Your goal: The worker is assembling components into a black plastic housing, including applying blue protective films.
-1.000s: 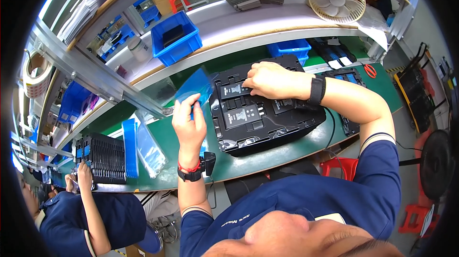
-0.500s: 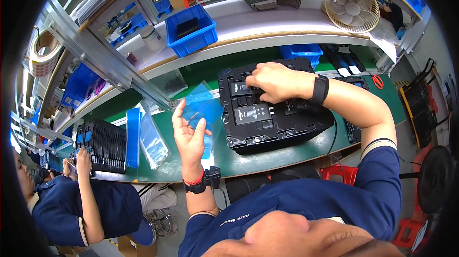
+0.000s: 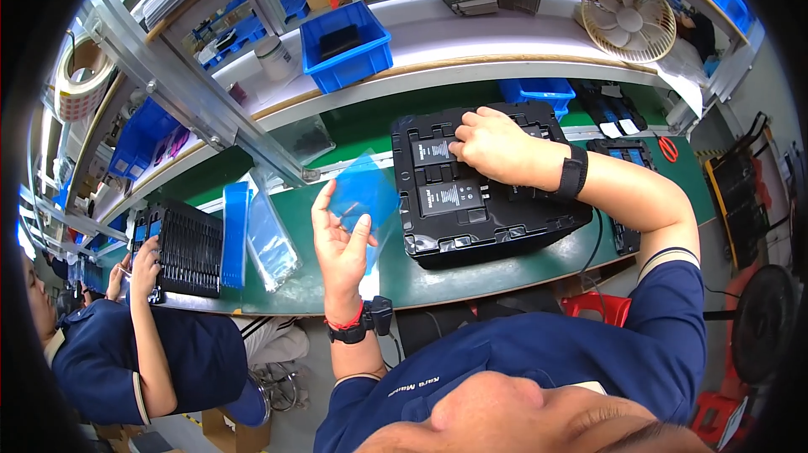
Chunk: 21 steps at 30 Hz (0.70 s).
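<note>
My left hand [image 3: 341, 255] holds a translucent blue plastic film [image 3: 364, 192] between its thumb and fingers, left of a stack of black plastic trays [image 3: 497, 238]. The top tray carries flat black batteries in moulded pockets, among them a near-left battery [image 3: 450, 198] and a far-left battery [image 3: 432, 151]. Over that tray my right hand [image 3: 492, 146] is curled, its fingertips at the right end of the far-left battery. What those fingers pinch, if anything, is hidden. The right hand and wrist partly cover another battery.
On the green bench [image 3: 421, 285] lie clear plastic bags [image 3: 273, 242], a blue strip-like stack [image 3: 235, 234] and red-handled scissors [image 3: 667, 148]. A co-worker [image 3: 160, 352] handles a rack of black trays [image 3: 189, 247] at left. The shelf holds a blue bin [image 3: 347, 49] and a fan [image 3: 629, 18].
My right hand has shifted slightly right along the far-left battery, baring more of its label. The left hand still holds the blue film. The whole view has shifted slightly.
</note>
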Motion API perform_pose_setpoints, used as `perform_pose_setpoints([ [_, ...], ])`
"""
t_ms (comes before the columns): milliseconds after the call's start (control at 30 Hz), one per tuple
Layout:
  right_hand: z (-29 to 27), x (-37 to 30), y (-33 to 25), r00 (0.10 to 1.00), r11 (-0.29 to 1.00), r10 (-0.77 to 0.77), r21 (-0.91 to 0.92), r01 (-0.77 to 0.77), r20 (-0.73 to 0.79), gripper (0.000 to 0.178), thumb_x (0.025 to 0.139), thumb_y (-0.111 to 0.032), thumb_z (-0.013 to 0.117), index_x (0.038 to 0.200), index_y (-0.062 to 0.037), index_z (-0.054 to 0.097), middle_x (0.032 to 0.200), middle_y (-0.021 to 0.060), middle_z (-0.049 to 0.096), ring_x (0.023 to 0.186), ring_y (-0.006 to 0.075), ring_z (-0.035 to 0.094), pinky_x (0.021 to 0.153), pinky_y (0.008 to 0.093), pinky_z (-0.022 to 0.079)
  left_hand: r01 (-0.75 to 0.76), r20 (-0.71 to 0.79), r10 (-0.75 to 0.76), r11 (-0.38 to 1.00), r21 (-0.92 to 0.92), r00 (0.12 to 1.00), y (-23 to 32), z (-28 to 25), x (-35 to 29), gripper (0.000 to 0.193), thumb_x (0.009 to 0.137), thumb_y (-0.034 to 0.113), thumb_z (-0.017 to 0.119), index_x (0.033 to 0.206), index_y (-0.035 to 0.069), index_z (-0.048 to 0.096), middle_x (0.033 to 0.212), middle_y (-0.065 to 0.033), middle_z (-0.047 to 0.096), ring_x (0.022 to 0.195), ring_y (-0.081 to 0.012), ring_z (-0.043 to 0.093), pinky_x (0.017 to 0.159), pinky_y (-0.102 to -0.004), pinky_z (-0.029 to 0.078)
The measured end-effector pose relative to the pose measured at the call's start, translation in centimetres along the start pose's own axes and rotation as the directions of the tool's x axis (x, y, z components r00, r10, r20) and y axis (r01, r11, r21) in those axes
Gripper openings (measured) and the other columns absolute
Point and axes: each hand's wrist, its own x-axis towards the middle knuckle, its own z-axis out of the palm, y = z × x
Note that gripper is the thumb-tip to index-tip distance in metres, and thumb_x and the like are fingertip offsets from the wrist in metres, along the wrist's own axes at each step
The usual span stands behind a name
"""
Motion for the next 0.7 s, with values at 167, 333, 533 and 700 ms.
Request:
perform_pose_setpoints([
  [167,-2.3,0.1,-0.6,0.991,0.981,0.133,0.142,-0.131,-0.005,0.020,0.070,-0.015,0.064,0.087,-0.0045,0.063,0.087,0.0092,0.060,0.086,0.0247,0.056,0.076,0.0349,0.044,0.008,0.033,-0.008,1.000,-0.012,0.999,-0.1,0.8,-0.3,0.062,0.080,-0.008,0.057,0.134,0.002,0.029,0.114,-0.0121,0.050,0.083,-0.0110,0.056,0.053,-0.0185,0.047],
  [333,-5.6,0.5,-4.2,0.961,0.805,0.134,0.592,0.036,-0.241,0.054,0.068,-0.013,0.073,0.117,-0.0037,0.052,0.114,0.0161,0.054,0.097,0.0330,0.053,0.087,0.0395,0.044,0.024,0.136,-0.009,0.994,-0.110,0.991,1.2,3.0,-1.0,0.062,0.080,-0.008,0.057,0.134,0.001,0.029,0.115,-0.0137,0.051,0.096,-0.0165,0.057,0.080,-0.0256,0.048],
  [533,-5.2,-0.4,-4.3,0.987,0.685,0.120,0.728,-0.008,-0.102,0.044,0.068,-0.009,0.073,0.108,-0.0046,0.057,0.107,0.0158,0.055,0.095,0.0327,0.055,0.080,0.0406,0.046,-0.025,0.149,0.047,0.989,-0.143,0.988,1.6,4.3,-1.5,0.057,0.082,-0.007,0.058,0.132,-0.001,0.031,0.110,-0.0143,0.057,0.101,-0.0177,0.057,0.087,-0.0271,0.046],
  [700,-5.5,-0.7,-4.7,0.923,0.813,0.113,0.568,0.127,-0.368,0.033,0.070,-0.008,0.071,0.100,-0.0024,0.061,0.083,0.0099,0.057,0.076,0.0271,0.055,0.068,0.0377,0.045,0.055,0.106,-0.049,0.997,-0.051,0.993,1.1,3.8,-1.9,0.025,0.082,-0.004,0.061,0.106,-0.004,0.054,0.085,-0.0111,0.064,0.069,-0.0111,0.060,0.059,-0.0192,0.048],
])
